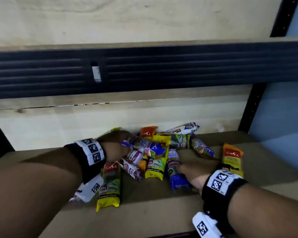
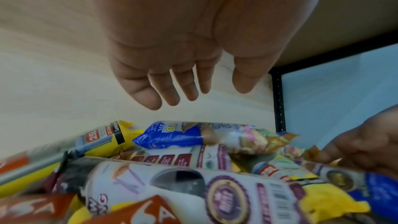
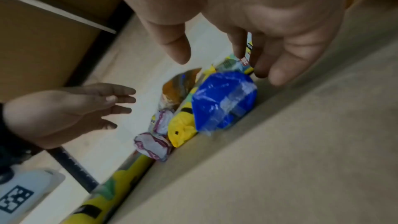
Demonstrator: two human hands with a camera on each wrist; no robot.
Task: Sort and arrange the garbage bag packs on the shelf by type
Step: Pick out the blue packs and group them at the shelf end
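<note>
Both forearms fill the bottom of the head view, each with a black wristband carrying white coded tags. On the shelf [image 1: 144, 212] lies a loose pile of garbage bag packs [image 1: 151, 152], pushed toward the pale back wall [image 1: 41, 127]. The left hand [image 1: 114, 145] is over the left part of the pile; its fingers are hidden here. The right hand [image 1: 196, 174] lies beside a blue pack [image 1: 176, 181]. One yellow pack [image 1: 109, 184] lies apart at the near left, and an orange and yellow pack [image 1: 232, 159] lies apart at the right.

From the left wrist, the left hand [image 2: 172, 57] hovers above the packs with fingers [image 2: 150, 96] straight and spread, holding nothing. Below it a blue and white pack [image 2: 193, 134] lies across a purple and white pack [image 2: 215, 193].

From the right wrist, the right hand [image 3: 247, 23] has its fingers [image 3: 280, 71] stretched out and relaxed, just above the blue pack [image 3: 224, 100], gripping nothing. Whether the tips touch it I cannot tell, as the picture is blurred.
</note>
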